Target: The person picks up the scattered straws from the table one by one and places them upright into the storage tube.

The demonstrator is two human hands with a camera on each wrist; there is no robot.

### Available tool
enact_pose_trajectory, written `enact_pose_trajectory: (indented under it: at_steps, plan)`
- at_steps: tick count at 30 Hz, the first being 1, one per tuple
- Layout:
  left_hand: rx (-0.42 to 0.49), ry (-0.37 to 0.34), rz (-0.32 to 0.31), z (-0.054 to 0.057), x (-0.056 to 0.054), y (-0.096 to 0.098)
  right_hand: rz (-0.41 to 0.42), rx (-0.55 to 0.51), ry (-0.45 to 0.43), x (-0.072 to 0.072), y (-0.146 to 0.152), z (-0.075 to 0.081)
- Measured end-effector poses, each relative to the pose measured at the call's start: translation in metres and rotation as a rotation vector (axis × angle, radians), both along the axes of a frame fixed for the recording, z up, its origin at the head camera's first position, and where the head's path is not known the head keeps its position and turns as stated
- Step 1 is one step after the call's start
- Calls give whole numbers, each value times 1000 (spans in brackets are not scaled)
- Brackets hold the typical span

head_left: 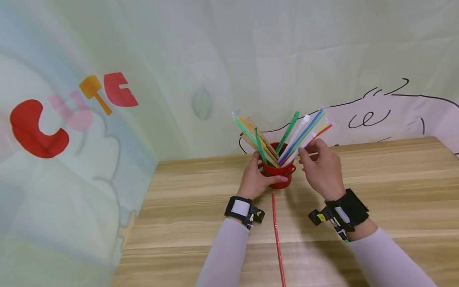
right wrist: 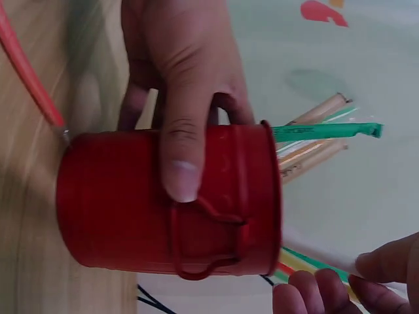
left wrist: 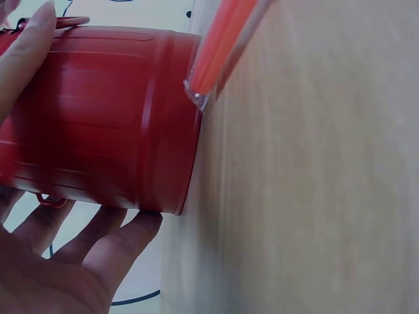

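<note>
A small red metal bucket [head_left: 273,171] stands on the table, filled with wrapped straws [head_left: 292,137] in green, white, blue, yellow, red and brown. My left hand [head_left: 254,179] grips its left side, the thumb across the front and the other fingers round the far side, as the left wrist view also shows. Over the right part of the rim, my right hand [head_left: 322,169] pinches a white straw [right wrist: 317,246] between thumb and fingers; the straw's lower end is hidden in the bucket. On the table in front of the bucket lies a long red straw [head_left: 277,235] in clear wrapping.
The wood-grain table [head_left: 193,191] runs back to a pale printed cloth [head_left: 186,48] hanging behind the bucket. More of the cloth, with coloured letters [head_left: 39,129], hangs along the left side. The straw tops lean out close in front of the cloth.
</note>
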State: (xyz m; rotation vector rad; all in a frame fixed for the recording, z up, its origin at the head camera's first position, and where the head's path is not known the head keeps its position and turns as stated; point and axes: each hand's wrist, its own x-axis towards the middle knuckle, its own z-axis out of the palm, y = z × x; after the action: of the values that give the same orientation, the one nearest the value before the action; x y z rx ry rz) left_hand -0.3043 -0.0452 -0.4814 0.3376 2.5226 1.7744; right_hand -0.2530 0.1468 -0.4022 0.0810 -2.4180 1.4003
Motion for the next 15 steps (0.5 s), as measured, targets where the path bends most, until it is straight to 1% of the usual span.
enact_pose_trajectory:
  at_steps: [4, 8, 15]
  plan:
    - [13, 1, -8, 0, 0, 0, 8, 65, -36, -4, -1, -9]
    - [21, 8, -14, -1, 0, 0, 10, 117, -52, -5, -1, -12]
    - [15, 12, -23, 0, 0, 0, -8, 106, -90, -2, 6, -12]
